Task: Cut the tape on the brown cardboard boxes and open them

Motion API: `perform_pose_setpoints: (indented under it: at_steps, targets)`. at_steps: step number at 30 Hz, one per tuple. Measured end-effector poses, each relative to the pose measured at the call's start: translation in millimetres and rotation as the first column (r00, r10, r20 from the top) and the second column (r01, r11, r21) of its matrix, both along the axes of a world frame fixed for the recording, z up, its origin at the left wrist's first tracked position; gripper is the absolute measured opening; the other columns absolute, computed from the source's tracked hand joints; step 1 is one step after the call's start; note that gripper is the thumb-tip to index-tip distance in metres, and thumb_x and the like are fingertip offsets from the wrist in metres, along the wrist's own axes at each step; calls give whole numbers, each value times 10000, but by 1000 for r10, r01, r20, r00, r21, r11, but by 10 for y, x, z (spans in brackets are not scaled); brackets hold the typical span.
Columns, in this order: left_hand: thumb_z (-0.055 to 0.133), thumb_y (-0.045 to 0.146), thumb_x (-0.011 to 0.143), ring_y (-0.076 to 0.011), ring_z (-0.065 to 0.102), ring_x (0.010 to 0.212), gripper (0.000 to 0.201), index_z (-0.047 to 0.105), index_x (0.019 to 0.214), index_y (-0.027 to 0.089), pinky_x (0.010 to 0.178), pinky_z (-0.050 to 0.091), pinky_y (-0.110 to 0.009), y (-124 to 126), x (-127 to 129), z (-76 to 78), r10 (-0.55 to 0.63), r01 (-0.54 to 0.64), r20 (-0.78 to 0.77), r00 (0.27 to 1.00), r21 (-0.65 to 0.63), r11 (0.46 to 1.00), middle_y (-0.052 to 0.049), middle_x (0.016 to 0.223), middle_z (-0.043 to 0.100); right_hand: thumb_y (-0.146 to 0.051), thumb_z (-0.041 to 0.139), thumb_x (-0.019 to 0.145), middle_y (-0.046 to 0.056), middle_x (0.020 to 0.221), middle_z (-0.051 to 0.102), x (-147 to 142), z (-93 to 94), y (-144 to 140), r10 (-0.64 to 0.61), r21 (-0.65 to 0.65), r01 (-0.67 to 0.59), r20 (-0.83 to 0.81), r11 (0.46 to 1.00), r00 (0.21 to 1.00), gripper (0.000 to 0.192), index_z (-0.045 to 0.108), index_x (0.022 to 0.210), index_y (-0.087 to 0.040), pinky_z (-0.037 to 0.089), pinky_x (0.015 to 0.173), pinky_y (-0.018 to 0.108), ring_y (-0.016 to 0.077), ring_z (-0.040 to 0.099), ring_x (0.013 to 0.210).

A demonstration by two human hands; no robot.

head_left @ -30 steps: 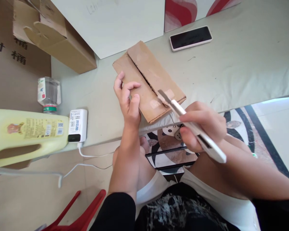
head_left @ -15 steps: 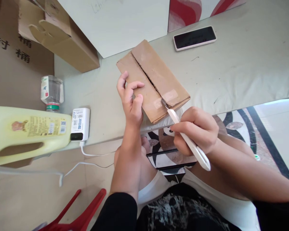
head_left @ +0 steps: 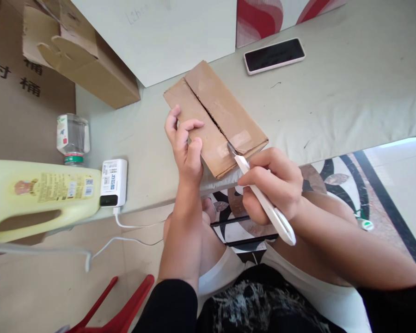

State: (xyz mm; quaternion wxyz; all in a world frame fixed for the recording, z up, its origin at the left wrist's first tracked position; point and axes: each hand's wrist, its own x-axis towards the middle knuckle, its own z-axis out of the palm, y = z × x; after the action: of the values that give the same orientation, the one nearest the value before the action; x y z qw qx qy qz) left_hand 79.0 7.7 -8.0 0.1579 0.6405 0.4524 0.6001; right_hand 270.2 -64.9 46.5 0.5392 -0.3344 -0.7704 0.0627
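Note:
A flat brown cardboard box (head_left: 222, 108) lies aslant on the cloth-covered surface, a dark slit running between its two top flaps. My left hand (head_left: 188, 145) grips its left side, with fingertips and thumb over the nearer flap. My right hand (head_left: 273, 185) is closed around a white utility knife (head_left: 265, 203), held slantwise. The knife's short blade meets the seam by the clear tape (head_left: 240, 138) at the box's near right end. How deep the blade goes in cannot be made out.
A phone (head_left: 274, 56) lies beyond the box on the right. At left are a yellow jug (head_left: 55, 185), a white power bank (head_left: 113, 183) with a cable, a clear bottle (head_left: 73, 138) and an open carton (head_left: 90, 64). A white box (head_left: 180, 37) stands behind.
The whole view has shifted slightly, moving most things a little left. My right hand and the utility knife sit marginally further left against the box; my left hand keeps its hold.

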Motion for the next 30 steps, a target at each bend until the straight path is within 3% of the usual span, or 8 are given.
perform_pose_setpoints:
  at_steps: [11, 17, 25, 30]
  targets:
    - [505, 658, 878, -315, 391, 1408, 460, 677, 977, 244, 1236, 273, -496, 19, -12, -18, 5, -5, -1, 1000, -11, 1000, -85, 1440, 446, -115, 510, 710, 21, 821, 521, -10, 11, -3, -43, -150, 27, -104, 988, 994, 127, 558, 765, -219, 395, 503, 277, 114, 482, 620]
    - [478, 726, 857, -310, 375, 1434, 514, 659, 969, 258, 1259, 253, -478, 14, -9, -12, 34, -34, -7, 999, -58, 998, -69, 1447, 447, -171, 515, 776, 19, 774, 515, 76, 71, -19, 11, -128, -29, -141, 991, 990, 70, 548, 733, -217, 353, 462, 296, 111, 448, 571]
    - [505, 675, 889, -321, 357, 1441, 469, 648, 972, 237, 1266, 225, -473, -21, -1, 25, 1, 0, 18, 1000, -57, 998, -115, 1472, 432, -152, 524, 806, 17, 779, 510, 113, 95, -40, 31, -102, -48, -153, 994, 988, 85, 554, 764, -219, 421, 458, 286, 108, 509, 582]
    - [501, 710, 871, -334, 341, 1468, 488, 649, 967, 255, 1265, 235, -492, -35, -19, 44, 9, -8, 15, 1000, -88, 996, -84, 1469, 441, -170, 543, 834, 33, 903, 521, 205, 95, 38, -61, 77, 94, -349, 993, 935, 65, 573, 838, -227, 512, 483, 307, 104, 550, 569]
